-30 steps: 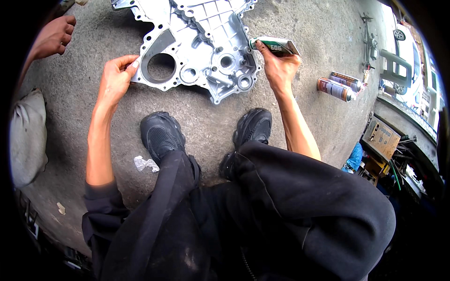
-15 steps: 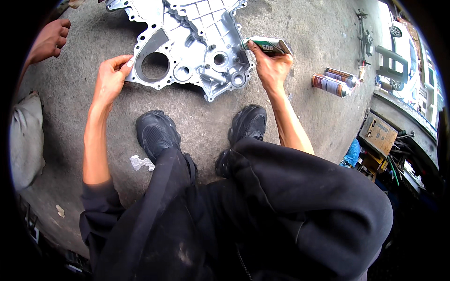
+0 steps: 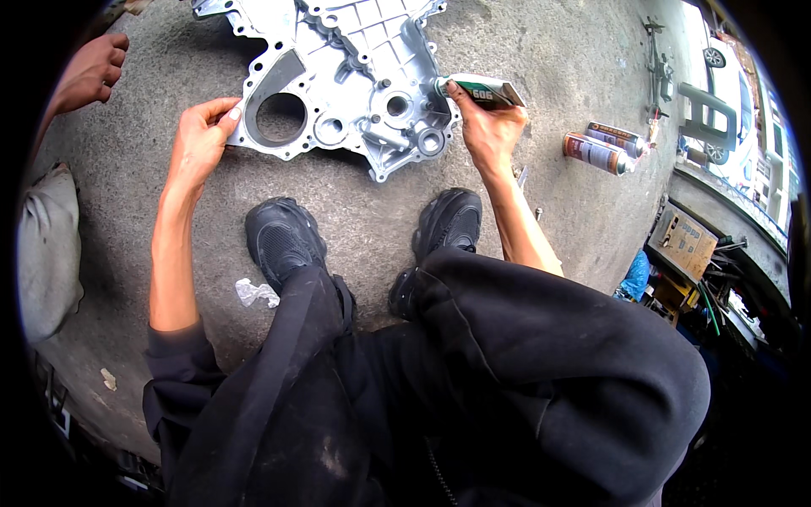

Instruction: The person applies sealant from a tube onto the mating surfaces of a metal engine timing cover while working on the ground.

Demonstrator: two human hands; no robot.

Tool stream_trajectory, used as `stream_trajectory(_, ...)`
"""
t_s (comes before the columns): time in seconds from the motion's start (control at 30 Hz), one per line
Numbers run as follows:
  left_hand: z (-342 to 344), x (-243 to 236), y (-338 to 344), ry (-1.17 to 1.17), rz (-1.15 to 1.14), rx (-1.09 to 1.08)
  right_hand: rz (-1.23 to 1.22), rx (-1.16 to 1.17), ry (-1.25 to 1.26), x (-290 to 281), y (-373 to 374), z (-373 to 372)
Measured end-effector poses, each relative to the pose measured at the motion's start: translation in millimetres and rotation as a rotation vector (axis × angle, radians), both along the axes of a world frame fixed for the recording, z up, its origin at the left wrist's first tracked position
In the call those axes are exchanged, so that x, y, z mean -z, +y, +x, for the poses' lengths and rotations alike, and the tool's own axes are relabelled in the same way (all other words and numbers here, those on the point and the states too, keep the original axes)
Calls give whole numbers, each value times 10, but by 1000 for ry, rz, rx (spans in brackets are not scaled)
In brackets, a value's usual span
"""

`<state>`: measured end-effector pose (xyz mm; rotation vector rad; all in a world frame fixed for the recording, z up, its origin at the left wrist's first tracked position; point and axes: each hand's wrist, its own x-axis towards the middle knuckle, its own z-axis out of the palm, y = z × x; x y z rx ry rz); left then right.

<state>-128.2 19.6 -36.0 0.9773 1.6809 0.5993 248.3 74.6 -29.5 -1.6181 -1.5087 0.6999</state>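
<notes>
Rough grey concrete floor (image 3: 355,211) spreads in even daylight under everything. Right of the grip, two spray cans (image 3: 604,148) lie on their sides; further right a low concrete kerb (image 3: 726,211) runs past a cardboard box (image 3: 683,242) and a parked white car (image 3: 726,63). Well below and left of the grip lies a crumpled white scrap (image 3: 255,293).

Engine cover (image 3: 338,76): cast metal, matt silver, ribbed. Sealant tube (image 3: 483,90), at its 3 o'clock: glossy. Concrete floor (image 3: 541,42): rough, grey.
</notes>
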Motion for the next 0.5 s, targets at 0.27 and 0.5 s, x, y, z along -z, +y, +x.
stream_trajectory(0.27,26,-52,-3,2,3,-10,-34,-10,48,39,-22,66)
stream_trajectory(0.5,32,-28,8,-12,8,-11,-8,23,2,12,-15,118)
